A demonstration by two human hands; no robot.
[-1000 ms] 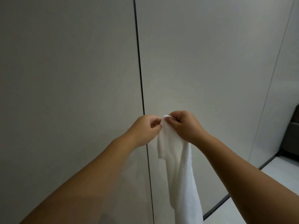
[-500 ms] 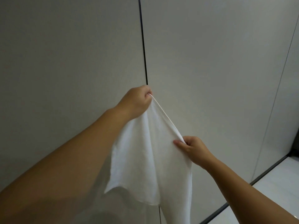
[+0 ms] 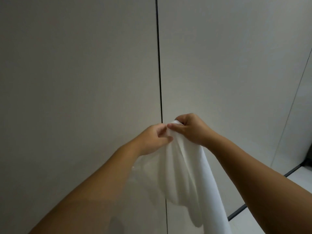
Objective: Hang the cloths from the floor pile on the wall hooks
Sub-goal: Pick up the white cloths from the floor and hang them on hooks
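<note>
A white cloth (image 3: pixel 184 171) hangs in front of the grey wall panels, gathered at its top edge. My left hand (image 3: pixel 153 141) pinches that edge from the left, thumb and fingers closed on the fabric. My right hand (image 3: pixel 190 129) grips the bunched top from the right, touching the left hand. The cloth drapes down between my forearms and runs out of the bottom of the view. No wall hook and no floor pile is visible.
Grey wall panels fill the view, split by a dark vertical seam (image 3: pixel 158 65) just behind my hands. A thinner seam (image 3: pixel 293 98) runs at the right. A pale floor (image 3: pixel 297 179) with a dark base strip shows at the lower right.
My hands had pulled apart, left up and right down, stretching the cloth's edge. Now they have come back together and the cloth is bunched between them again.
</note>
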